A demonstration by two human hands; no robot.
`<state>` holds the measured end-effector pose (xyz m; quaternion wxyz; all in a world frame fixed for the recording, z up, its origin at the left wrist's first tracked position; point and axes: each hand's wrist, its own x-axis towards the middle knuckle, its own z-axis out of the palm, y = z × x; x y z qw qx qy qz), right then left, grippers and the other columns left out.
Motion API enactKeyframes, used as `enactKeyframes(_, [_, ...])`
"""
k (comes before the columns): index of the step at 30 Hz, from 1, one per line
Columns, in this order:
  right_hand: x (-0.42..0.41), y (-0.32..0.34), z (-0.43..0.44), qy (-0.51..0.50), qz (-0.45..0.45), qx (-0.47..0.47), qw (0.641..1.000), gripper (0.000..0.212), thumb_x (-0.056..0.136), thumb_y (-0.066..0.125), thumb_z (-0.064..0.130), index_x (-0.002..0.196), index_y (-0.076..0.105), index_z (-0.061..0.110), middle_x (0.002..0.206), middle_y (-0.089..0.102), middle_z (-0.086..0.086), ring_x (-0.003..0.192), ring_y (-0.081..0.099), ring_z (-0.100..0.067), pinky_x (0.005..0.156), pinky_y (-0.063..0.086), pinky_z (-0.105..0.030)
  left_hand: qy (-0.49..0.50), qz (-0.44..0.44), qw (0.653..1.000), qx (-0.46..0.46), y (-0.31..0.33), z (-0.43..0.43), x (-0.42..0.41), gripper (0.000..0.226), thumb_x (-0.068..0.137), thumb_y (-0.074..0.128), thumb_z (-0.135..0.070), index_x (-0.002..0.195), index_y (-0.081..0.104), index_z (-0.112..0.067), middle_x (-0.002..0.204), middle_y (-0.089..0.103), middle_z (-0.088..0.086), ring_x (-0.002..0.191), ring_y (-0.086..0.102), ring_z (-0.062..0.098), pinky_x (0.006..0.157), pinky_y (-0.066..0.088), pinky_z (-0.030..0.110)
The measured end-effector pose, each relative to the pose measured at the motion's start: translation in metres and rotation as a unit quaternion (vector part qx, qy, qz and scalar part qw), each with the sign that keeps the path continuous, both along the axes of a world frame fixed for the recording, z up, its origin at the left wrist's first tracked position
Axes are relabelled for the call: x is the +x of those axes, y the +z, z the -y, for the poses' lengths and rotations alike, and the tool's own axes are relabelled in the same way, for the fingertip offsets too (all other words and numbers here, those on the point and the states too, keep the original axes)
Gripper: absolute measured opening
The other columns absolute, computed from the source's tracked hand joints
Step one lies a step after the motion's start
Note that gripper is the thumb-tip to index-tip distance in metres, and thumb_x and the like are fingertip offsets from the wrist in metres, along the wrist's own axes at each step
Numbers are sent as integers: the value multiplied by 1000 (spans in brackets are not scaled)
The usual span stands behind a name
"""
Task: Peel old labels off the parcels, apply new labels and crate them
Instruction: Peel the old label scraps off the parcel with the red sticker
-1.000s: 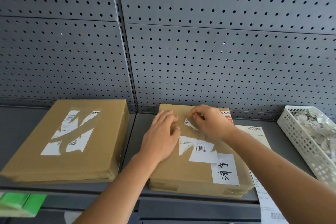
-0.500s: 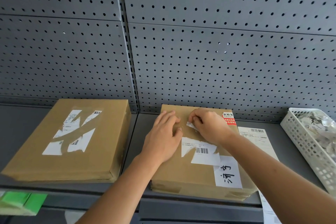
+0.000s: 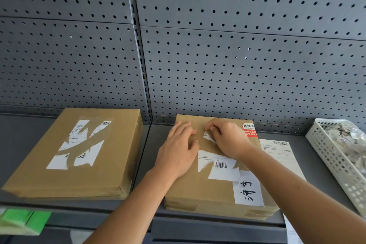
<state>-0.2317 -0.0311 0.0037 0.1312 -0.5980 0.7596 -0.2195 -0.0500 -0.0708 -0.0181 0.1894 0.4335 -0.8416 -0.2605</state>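
Observation:
A brown cardboard parcel [image 3: 186, 190] lies on the grey shelf in front of me. Its old white label [image 3: 216, 161] is torn, with a barcode showing. A white tag with black handwriting [image 3: 248, 190] sits at the near right, and a red sticker [image 3: 250, 132] at the far right corner. My left hand [image 3: 179, 149] presses flat on the parcel top. My right hand [image 3: 227, 138] pinches a small scrap of the label [image 3: 207, 136]. A second parcel [image 3: 79, 152] with torn label remnants lies to the left.
A white perforated basket [image 3: 334, 162] holding paper scraps stands at the right. A sheet of new labels [image 3: 281, 154] lies on the shelf [image 3: 152, 148] beside the parcel. Grey pegboard [image 3: 217, 55] backs the shelf. Something green [image 3: 21, 222] shows below at the left.
My right hand has stayed on the label scrap, with its fingers working at it. My left hand keeps pressing the parcel. The view has shifted slightly.

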Motion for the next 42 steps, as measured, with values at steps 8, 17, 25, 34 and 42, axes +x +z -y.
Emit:
enactKeyframes(8, [2, -1, -1, 17, -31, 9, 999, 24, 100, 41, 18, 93, 61, 30, 93, 63, 13, 81, 59, -16, 74, 50, -35, 1, 3, 1000, 5, 1, -1, 0, 35, 103, 44, -38, 137, 50, -33, 158, 26, -27, 149, 2, -6, 109, 38, 40])
enactKeyframes(17, [4, -3, -1, 22, -48, 3, 999, 23, 99, 42, 17, 94, 61, 28, 97, 63, 12, 84, 60, -18, 73, 49, -35, 3, 4, 1000, 9, 1, -1, 0, 34, 103, 44, -37, 136, 50, -33, 157, 26, -28, 148, 2, -7, 110, 38, 41])
enactKeyframes(25, [3, -2, 0, -3, -9, 4, 1000, 4, 91, 57, 31, 95, 57, 31, 70, 56, 11, 68, 54, -7, 64, 44, -30, 1, -1, 1000, 1, 1, 0, 0, 34, 103, 45, -36, 136, 51, -32, 158, 27, -26, 149, 3, -6, 110, 37, 37])
enactKeyframes(34, [7, 5, 6, -44, 8, 48, 998, 18, 82, 66, 43, 85, 55, 29, 70, 59, 10, 64, 56, -8, 58, 42, -28, -1, 3, 1000, 6, 0, 0, 0, 34, 103, 45, -37, 136, 51, -32, 159, 26, -26, 149, 2, -5, 111, 36, 38])
enactKeyframes(42, [8, 7, 7, -59, 44, 58, 996, 15, 82, 69, 37, 82, 58, 26, 71, 60, 9, 64, 57, -11, 57, 46, -29, 3, 5, 1000, 11, -1, 1, -1, 31, 103, 44, -38, 133, 51, -33, 158, 26, -26, 149, 3, -5, 111, 41, 43])
